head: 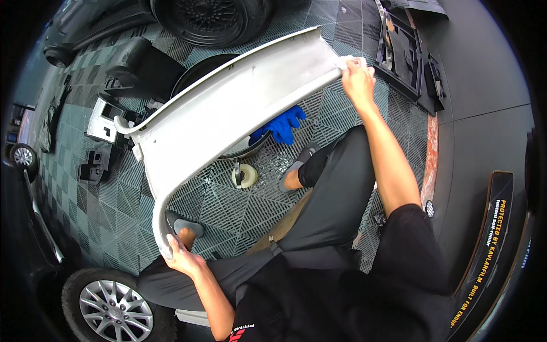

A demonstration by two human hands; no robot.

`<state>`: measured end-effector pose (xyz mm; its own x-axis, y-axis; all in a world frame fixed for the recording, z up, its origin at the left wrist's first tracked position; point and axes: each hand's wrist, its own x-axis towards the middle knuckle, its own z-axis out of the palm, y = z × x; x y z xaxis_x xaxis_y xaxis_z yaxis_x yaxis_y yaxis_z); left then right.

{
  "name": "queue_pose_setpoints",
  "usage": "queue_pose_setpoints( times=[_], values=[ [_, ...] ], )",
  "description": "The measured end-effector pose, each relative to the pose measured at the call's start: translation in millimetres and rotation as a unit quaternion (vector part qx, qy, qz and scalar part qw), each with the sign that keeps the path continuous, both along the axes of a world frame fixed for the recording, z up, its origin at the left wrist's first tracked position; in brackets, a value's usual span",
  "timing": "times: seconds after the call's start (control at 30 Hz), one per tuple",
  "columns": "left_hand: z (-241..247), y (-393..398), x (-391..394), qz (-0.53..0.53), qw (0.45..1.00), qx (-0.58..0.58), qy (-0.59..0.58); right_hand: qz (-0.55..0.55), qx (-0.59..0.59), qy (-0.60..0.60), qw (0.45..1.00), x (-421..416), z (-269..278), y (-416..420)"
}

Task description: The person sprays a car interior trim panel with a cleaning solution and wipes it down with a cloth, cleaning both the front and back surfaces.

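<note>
A long pale-grey car interior trim panel lies across the view in front of me, tilted up to the right. Its lower left end curves into a narrow lip, and my left hand grips that tip. At the upper right corner, my right hand pinches a crumpled white cloth or tissue against the panel's edge. Beneath the panel is a round black-rimmed tray or seat, mostly hidden. Bright blue cloth or gloves hang over its rim.
A cream caster-like wheel sits on the grated floor tiles. Loose black and silver trim parts lie left. A black tray-like part is at upper right. Car wheels stand lower left and at the top. A printed box is right.
</note>
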<state>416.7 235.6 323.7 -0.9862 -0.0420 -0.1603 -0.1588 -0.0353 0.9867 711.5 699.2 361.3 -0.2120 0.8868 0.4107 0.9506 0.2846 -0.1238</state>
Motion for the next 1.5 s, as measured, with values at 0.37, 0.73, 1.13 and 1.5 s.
queue_pose_setpoints(
  times=[0.37,0.73,1.13,1.5],
  values=[
    [-8.8,-6.1,-3.0,-0.003,0.999,-0.009,-0.04,0.065,0.041,0.038,0.996,-24.0,-25.3,-31.3],
    [-8.9,-7.1,-5.3,0.012,0.999,-0.007,-0.05,0.162,0.114,0.034,0.98,-43.2,-14.1,-57.2],
    [1.6,-1.4,-5.9,0.023,0.998,-0.019,-0.056,0.257,0.026,0.157,0.953,-79.7,-5.4,-121.0],
    [18.6,38.3,-22.8,0.029,0.999,0.02,-0.031,0.139,-0.15,0.752,0.627,-38.4,26.8,-67.6]
  ],
)
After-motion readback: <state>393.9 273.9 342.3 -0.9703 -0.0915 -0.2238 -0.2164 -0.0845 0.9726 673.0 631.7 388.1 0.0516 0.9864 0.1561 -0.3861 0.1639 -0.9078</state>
